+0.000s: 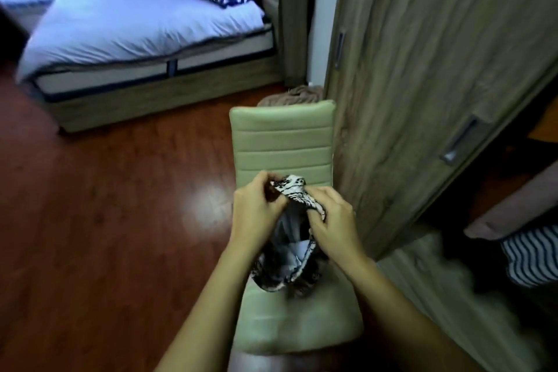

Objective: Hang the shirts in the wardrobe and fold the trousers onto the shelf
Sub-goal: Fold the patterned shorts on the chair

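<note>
One patterned garment (283, 263), left hand (256, 208) and right hand (332, 222) both keeping a pinching grip on it, one chair (283, 142) at 12 o'clock.

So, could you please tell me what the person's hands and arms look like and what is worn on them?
The left hand and right hand are bare, with no gloves. The left forearm and right forearm are uncovered down to the picture's bottom edge: no sleeves, watch or bracelet shows. Too blurred to tell about rings.
</note>
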The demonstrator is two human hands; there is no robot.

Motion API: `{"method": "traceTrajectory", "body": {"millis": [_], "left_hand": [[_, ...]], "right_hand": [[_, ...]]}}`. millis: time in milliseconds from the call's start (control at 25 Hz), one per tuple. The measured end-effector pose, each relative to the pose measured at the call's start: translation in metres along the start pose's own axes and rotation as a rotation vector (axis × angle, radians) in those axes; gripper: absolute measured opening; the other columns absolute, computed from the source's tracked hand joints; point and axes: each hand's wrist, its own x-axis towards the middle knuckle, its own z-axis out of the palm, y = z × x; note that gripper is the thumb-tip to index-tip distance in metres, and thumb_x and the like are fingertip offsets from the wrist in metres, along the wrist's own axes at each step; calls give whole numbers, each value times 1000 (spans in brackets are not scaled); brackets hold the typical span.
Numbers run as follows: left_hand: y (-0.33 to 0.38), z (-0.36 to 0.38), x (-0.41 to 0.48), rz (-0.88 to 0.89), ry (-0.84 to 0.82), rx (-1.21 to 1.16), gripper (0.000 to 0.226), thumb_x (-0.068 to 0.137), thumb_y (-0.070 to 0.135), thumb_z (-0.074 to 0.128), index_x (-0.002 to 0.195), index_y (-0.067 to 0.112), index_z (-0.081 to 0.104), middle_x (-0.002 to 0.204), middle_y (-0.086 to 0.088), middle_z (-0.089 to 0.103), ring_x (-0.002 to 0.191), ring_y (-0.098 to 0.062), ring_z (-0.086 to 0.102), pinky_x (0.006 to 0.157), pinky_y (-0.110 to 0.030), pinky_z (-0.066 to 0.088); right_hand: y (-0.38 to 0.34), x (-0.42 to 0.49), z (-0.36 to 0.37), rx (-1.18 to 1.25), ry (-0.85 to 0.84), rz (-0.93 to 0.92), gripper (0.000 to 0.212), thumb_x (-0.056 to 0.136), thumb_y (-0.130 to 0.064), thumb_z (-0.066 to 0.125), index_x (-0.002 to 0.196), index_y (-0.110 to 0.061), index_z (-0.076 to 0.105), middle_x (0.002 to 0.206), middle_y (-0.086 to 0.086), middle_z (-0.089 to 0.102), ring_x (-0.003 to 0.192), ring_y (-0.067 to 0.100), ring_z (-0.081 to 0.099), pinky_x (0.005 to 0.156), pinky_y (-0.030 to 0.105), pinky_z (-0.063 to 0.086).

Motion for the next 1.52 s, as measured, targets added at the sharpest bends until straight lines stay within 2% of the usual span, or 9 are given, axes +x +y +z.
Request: {"method": "traceTrajectory", "body": {"millis": [80,240,520,720,960,1080,1280,1400,1520], "left_hand": [[12,-16,-1,224,77,461,33,72,30,71,102,24,60,95,0,56,93,-19,55,73,-33,40],[49,-33,-6,428,140,316,44,65,17,57,108,23,60,97,-3,51,86,-27,57,68,-39,51],[24,-112,33,-52,433,331,26,67,17,50,80,28,70,94,-4,71,97,-31,61,74,-29,42],[-32,-101,32,-223,184,443,35,70,4,53,88,26,73,95,-13,70,102,-35,58,78,-33,46],[2,-61,12,199,-353,49,65,74,8,74,130,29,47,109,6,58,90,-11,60,79,-16,49],[-2,-22,5,370,-227,248,29,80,7,64,104,21,58,91,1,60,69,-13,53,65,-19,40],[8,-3,-19,314,-596,-124,47,80,10,65,122,21,50,112,8,53,98,7,54,80,-6,41],[12,27,-24,408,-330,-28,28,78,20,57,105,11,59,97,-4,67,85,-17,60,71,-23,41],[-24,-10,17,201,114,267,16,73,14,58,89,12,56,91,-11,58,77,-30,57,65,-29,34]], "right_hand": [[-27,12,-20,-4,-59,-129,48,68,-2,48,113,-8,65,106,7,66,100,19,60,91,13,39],[-57,32,-47,-77,-33,-277,57,58,8,52,112,-10,55,111,7,53,102,14,50,91,21,39],[4,3,-70,-476,-416,117,44,77,-29,63,117,-30,44,116,-13,57,107,16,57,80,33,43],[-15,40,-97,-87,-366,148,34,63,4,64,63,-29,54,75,6,63,75,18,57,68,29,41],[-67,62,-84,194,-104,83,27,69,1,55,62,-24,50,73,3,64,73,17,57,75,36,47],[-82,61,-81,49,-14,45,19,67,-7,56,62,-25,52,72,-7,66,63,12,54,67,31,45],[-95,64,-114,20,216,59,9,63,-15,52,71,-20,53,71,3,69,63,27,59,61,34,49],[-90,62,-125,-178,318,-27,15,66,-12,54,79,-19,53,78,-1,65,72,27,58,62,33,44],[-19,50,-158,-986,-62,-43,25,76,-22,59,100,-25,53,108,1,58,97,29,58,67,35,48]]}}
